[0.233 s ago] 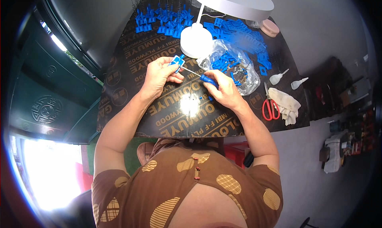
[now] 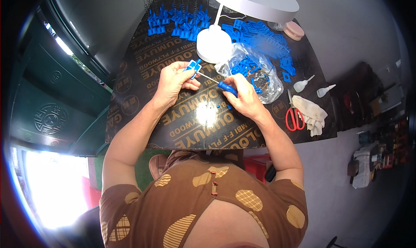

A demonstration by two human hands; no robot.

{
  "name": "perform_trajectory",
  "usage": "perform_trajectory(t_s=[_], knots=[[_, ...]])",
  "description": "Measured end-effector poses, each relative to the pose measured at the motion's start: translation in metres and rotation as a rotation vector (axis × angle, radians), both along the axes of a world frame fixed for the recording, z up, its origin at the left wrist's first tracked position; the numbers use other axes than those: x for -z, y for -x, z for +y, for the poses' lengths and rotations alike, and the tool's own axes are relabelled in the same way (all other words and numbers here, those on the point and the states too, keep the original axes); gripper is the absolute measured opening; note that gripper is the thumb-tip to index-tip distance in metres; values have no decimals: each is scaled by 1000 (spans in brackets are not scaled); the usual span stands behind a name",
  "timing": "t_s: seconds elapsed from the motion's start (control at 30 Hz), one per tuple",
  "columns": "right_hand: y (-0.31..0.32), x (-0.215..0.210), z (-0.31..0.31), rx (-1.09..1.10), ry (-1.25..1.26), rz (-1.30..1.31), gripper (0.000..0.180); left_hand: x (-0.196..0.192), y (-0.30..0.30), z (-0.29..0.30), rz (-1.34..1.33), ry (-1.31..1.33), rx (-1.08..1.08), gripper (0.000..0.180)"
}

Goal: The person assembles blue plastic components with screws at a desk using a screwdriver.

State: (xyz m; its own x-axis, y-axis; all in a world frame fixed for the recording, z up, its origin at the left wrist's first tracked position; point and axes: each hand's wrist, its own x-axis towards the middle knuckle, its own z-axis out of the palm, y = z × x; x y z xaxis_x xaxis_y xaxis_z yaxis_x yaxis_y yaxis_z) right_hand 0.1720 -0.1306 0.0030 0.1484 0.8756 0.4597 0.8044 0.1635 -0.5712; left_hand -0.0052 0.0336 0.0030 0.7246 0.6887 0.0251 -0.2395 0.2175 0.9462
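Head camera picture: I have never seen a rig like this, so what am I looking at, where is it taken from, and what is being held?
There is no machine here: a person works with two bare hands. The single picture comes from a wide fisheye camera on the person's head, looking down, so straight edges bend near the rim. The left hand holds a small blue plastic part. The right hand holds a blue-handled screwdriver, its tip pointed at that part. They work over a dark plywood board. On it lie many more blue parts, a clear plastic bag of them, a white lamp, red-handled scissors, a white cloth and two small white bottles.
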Motion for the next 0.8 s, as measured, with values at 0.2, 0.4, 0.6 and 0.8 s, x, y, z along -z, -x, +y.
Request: perform_trajectory(t_s=[0.2,0.4,0.6,0.8], knots=[[0,3,-1,16,2,24,19,0,0,1,-5,-2,2,32],[1,3,-1,18,-16,-26,19,0,1,1,-3,-1,-2,32],[0,2,1,45,-54,-61,19,0,1,2,-2,-14,-4,32],[1,3,1,30,-75,-30,26,0,0,1,-4,-10,-7,33]])
